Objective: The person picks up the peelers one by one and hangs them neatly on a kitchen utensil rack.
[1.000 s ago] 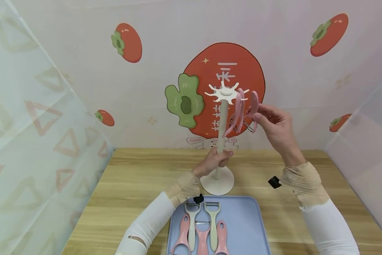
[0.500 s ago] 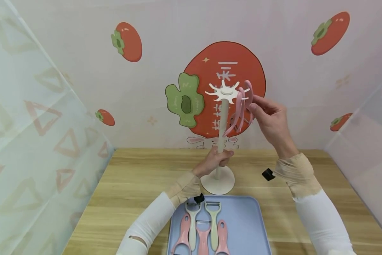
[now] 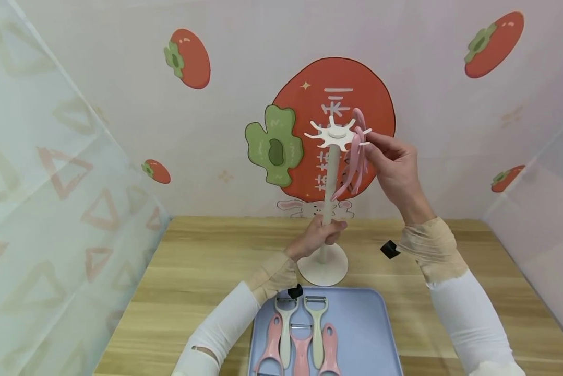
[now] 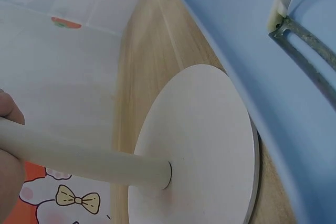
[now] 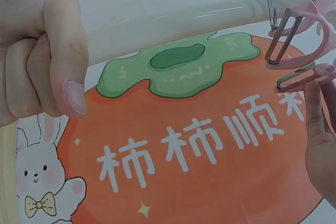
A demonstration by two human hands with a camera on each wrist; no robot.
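Note:
My left hand (image 3: 315, 237) grips the pole (image 3: 330, 183) of a white stand, low above its round base (image 4: 199, 135). A ring of curved hooks (image 3: 336, 134) tops this stand. Pink peelers (image 3: 353, 166) hang from hooks on its right side, overlapping one another in the head view. My right hand (image 3: 396, 167) pinches one more pink peeler (image 3: 359, 116), its upper end among the hook tips. In the right wrist view, metal blades (image 5: 284, 35) of the pink peelers show beside my right fingers (image 5: 316, 114). The held peeler is partly hidden behind the hanging ones.
A blue tray (image 3: 363, 334) lies in front of the stand, its rim near the base. Pink peelers (image 3: 301, 352) and pale green peelers (image 3: 317, 334) lie in its left half. A printed wall (image 3: 234, 78) stands behind the wooden table (image 3: 201, 250).
My right hand has moved left and slightly up, bringing the pink peeler from beside the hooks to among them. My left hand keeps its grip on the pole.

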